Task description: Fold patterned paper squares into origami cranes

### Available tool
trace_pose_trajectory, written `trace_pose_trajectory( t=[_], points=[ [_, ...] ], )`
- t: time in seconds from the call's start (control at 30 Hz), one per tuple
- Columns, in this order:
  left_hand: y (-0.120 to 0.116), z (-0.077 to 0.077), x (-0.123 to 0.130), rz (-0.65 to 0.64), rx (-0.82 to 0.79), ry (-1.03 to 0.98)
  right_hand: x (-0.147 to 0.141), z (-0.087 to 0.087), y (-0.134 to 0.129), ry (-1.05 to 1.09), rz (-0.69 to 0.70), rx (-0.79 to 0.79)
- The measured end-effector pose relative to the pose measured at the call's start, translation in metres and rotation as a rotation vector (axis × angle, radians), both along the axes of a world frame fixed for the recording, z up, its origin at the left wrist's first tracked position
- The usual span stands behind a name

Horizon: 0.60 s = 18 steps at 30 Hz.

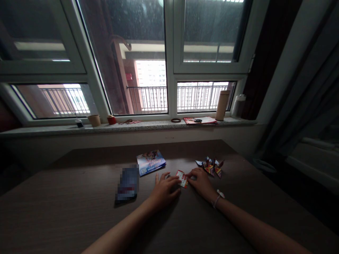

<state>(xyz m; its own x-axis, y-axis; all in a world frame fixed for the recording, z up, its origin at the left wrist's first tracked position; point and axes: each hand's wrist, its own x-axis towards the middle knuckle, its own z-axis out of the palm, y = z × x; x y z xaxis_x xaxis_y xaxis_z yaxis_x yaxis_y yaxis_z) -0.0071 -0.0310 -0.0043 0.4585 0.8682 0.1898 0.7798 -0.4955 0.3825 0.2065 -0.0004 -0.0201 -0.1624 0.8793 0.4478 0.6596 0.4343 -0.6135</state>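
A small piece of printed paper (182, 179), white with red and yellow, lies on the brown table between my hands. My left hand (165, 188) rests palm down with its fingers apart, the fingertips on the paper's left side. At the paper's right edge, the thumb and fingers of my right hand (202, 183) are drawn together on it. Just beyond my right hand is a cluster of folded paper pieces (212, 165) with pointed ends. Past my left hand lies a stack of colourful printed sheets (150, 161).
A dark, pixelated flat object (127, 185) lies left of my left hand. On the windowsill (148, 123) stand a tan tumbler (222, 105), a clear bottle (238, 106), a paper cup (94, 120) and a red spool (111, 120). Scissors (197, 120) rest on papers there.
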Motion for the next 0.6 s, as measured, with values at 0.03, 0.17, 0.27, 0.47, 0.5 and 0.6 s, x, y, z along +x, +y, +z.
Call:
trace_pose_trajectory(
  t=[0.03,0.17,0.27,0.47,0.5,0.6],
  points=[
    [0.000,0.000,0.000,0.000,-0.004,0.001,0.000,0.000,0.000,-0.006,0.012,0.008],
    [-0.001,0.001,0.000,-0.003,-0.001,0.000,-0.001,0.001,-0.002,-0.028,0.080,0.048],
    [-0.001,0.002,0.000,0.002,-0.006,0.003,-0.001,0.005,-0.004,-0.064,0.116,0.088],
    [-0.001,0.003,0.001,0.004,-0.016,0.000,0.004,0.012,-0.005,-0.183,0.203,0.126],
    [-0.001,0.003,0.001,0.004,-0.016,0.000,0.005,0.013,-0.005,-0.200,0.214,0.130],
    [-0.001,0.003,0.001,0.004,-0.021,0.004,0.007,0.015,-0.006,-0.235,0.238,0.144]
  ],
)
